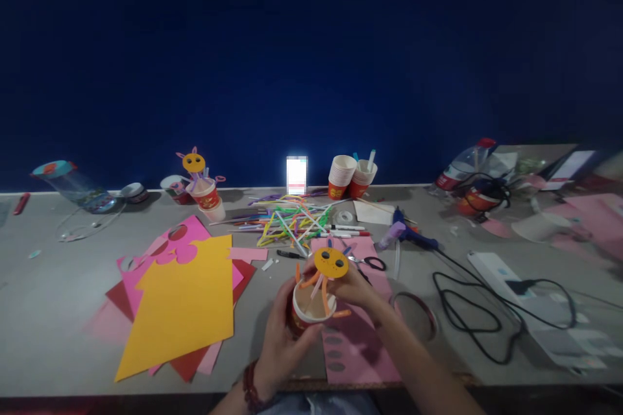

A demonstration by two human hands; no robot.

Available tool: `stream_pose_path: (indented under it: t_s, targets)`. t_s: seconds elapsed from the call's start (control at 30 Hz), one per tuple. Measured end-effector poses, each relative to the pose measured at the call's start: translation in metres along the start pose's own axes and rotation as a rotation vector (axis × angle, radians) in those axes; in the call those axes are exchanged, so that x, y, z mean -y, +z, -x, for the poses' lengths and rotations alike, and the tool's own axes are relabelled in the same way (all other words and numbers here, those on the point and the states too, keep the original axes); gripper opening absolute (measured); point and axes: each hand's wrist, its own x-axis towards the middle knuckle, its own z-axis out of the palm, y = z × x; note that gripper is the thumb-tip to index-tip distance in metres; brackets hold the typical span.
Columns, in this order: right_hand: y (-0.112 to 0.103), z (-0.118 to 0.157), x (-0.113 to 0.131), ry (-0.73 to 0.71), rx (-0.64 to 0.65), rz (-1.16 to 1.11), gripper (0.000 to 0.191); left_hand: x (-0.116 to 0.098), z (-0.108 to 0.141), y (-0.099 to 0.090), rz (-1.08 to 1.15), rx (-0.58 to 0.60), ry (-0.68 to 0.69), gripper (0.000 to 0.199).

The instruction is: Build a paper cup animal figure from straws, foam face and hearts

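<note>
1. left hand (282, 321): wrapped round the paper cup (311, 320), thumb and fingers on opposite sides; the cup opens upward.
2. yellow face (331, 263): above the cup's far rim, its pale pink stem (317, 286) slanting down-left into the cup.
3. right hand (353, 286): nearer the face, reaching behind it from the right; fingertips mostly hidden, so i can't say what they grip.

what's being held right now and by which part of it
The left hand holds the paper cup around its outer side, below the rim. The right hand is behind the yellow face; its exact grip is hidden.
</note>
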Motion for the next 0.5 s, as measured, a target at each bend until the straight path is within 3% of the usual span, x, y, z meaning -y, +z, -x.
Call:
stream_pose_path:
  t_s: [0.3, 0.5]
  targets:
    - [-0.011, 0.021, -0.002, 0.144, -0.110, 0.179, 0.023, 0.003, -0.011, -0.008, -0.009, -0.120, -0.090, 0.066]
    - [0.006, 0.051, -0.016, 0.166, -0.123, 0.250, 0.022, 0.009, -0.020, -0.025, -0.126, -0.206, -0.108, 0.068]
